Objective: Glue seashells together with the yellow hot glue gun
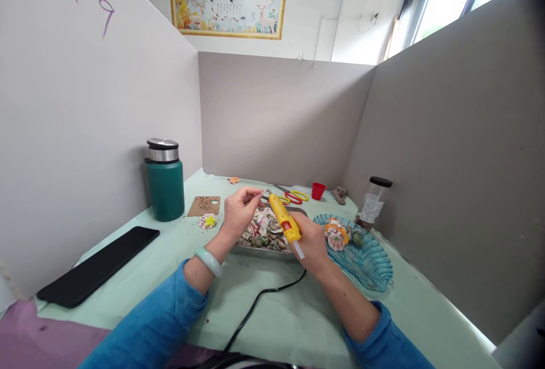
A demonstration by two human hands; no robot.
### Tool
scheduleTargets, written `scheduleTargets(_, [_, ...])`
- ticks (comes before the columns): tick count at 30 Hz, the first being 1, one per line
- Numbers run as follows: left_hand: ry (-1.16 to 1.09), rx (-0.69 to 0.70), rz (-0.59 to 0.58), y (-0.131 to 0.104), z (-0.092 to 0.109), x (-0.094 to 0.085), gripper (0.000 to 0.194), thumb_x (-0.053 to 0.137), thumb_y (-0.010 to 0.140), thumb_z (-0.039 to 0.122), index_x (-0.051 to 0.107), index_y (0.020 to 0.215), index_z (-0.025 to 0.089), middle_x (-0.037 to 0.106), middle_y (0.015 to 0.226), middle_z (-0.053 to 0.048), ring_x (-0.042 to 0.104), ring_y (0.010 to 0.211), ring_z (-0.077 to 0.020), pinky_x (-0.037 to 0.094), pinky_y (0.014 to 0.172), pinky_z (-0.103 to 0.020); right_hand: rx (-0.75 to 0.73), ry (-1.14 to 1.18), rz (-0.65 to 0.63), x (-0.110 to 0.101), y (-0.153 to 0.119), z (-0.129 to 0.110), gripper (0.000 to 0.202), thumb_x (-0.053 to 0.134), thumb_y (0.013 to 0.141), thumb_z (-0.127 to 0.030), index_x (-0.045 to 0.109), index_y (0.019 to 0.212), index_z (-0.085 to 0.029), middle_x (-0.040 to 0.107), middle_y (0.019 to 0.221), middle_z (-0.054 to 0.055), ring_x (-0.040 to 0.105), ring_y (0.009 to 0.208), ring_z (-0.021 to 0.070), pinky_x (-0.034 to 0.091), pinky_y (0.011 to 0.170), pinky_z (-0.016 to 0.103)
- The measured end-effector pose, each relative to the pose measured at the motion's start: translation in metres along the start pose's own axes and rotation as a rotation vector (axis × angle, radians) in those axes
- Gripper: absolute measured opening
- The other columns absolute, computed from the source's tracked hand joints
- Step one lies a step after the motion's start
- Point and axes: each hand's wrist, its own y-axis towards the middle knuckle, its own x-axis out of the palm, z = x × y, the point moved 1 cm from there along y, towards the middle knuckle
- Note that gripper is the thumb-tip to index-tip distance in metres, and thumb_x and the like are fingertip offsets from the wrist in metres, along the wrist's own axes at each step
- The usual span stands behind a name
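Observation:
My right hand [311, 241] is wrapped around a yellow hot glue gun [281, 216], a whitish glue stick poking out of its rear end. Its nozzle points up and to the left, close to the fingertips of my left hand [239, 210]. Those fingers are pinched together; whatever is between them is too small to make out. Below both hands sits a metal tray [259, 251] full of shells and small stones [266, 233]. Left of it lies a round shell-covered piece [208, 221] with a yellow star shape on top.
A blue scalloped dish [370, 267] with decorated shells stands right, beside a black-lidded jar [372, 204]. Scissors [293, 196] and a red cup [318, 191] lie behind the tray. Left are a brown card [203, 206], green bottle [165, 187] and black phone [102, 264]. A black cord [259, 295] crosses the front.

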Motion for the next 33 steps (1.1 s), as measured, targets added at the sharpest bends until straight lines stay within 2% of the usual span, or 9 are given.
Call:
scheduleTargets(7, [-0.093, -0.072, 0.011, 0.0016, -0.0020, 0.0013, 0.022, 0.069, 0.072, 0.035, 0.065, 0.082, 0.016, 0.069, 0.071, -0.003, 0.066, 0.061, -0.0154, 0.052, 0.060, -0.027, -0.021, 0.008, -0.036, -0.0004, 0.0002, -0.0021, 0.022, 0.050, 0.077, -0.015, 0.061, 0.095, -0.020, 0.067, 0.086, 0.004, 0.061, 0.075, 0.0168, 0.044, 0.064, 0.025])
scheduleTargets(13, [-0.102, -0.104, 0.014, 0.0013, 0.0021, 0.0028, 0.021, 0.070, 0.072, 0.034, 0.064, 0.079, 0.015, 0.065, 0.058, 0.000, 0.063, 0.057, -0.0142, 0.051, 0.058, -0.026, 0.021, -0.010, 0.005, -0.0005, 0.0000, 0.0001, 0.025, 0.049, 0.074, -0.013, 0.061, 0.095, -0.019, 0.067, 0.085, 0.004, 0.061, 0.076, 0.0180, 0.045, 0.067, 0.026])
scheduleTargets(19, [-0.130, -0.110, 0.006, 0.0023, 0.0016, 0.0034, 0.022, 0.071, 0.070, 0.035, 0.064, 0.078, 0.015, 0.068, 0.068, -0.002, 0.065, 0.059, -0.0149, 0.053, 0.059, -0.028, -0.019, -0.009, -0.036, -0.0001, -0.0004, -0.0022, 0.024, 0.051, 0.075, -0.013, 0.061, 0.096, -0.020, 0.067, 0.086, 0.004, 0.062, 0.076, 0.0169, 0.045, 0.065, 0.024])
scheduleTargets(25, [-0.116, -0.113, -0.002, 0.0018, 0.0003, 0.0025, 0.020, 0.070, 0.071, 0.033, 0.064, 0.079, 0.015, 0.065, 0.061, -0.001, 0.064, 0.057, -0.0146, 0.052, 0.058, -0.026, 0.015, -0.001, -0.005, 0.0001, -0.0001, 0.0000, 0.024, 0.051, 0.075, -0.013, 0.061, 0.095, -0.020, 0.068, 0.087, 0.004, 0.062, 0.078, 0.0181, 0.046, 0.068, 0.026])
scheduleTargets(33, [-0.096, -0.088, -0.030, -0.0002, 0.0023, 0.0028, 0.020, 0.069, 0.072, 0.032, 0.065, 0.082, 0.016, 0.070, 0.076, -0.003, 0.065, 0.060, -0.0143, 0.053, 0.059, -0.027, 0.011, 0.065, -0.017, 0.0026, -0.0009, 0.0022, 0.021, 0.050, 0.077, -0.015, 0.060, 0.094, -0.019, 0.067, 0.088, 0.004, 0.061, 0.076, 0.0179, 0.044, 0.068, 0.027])
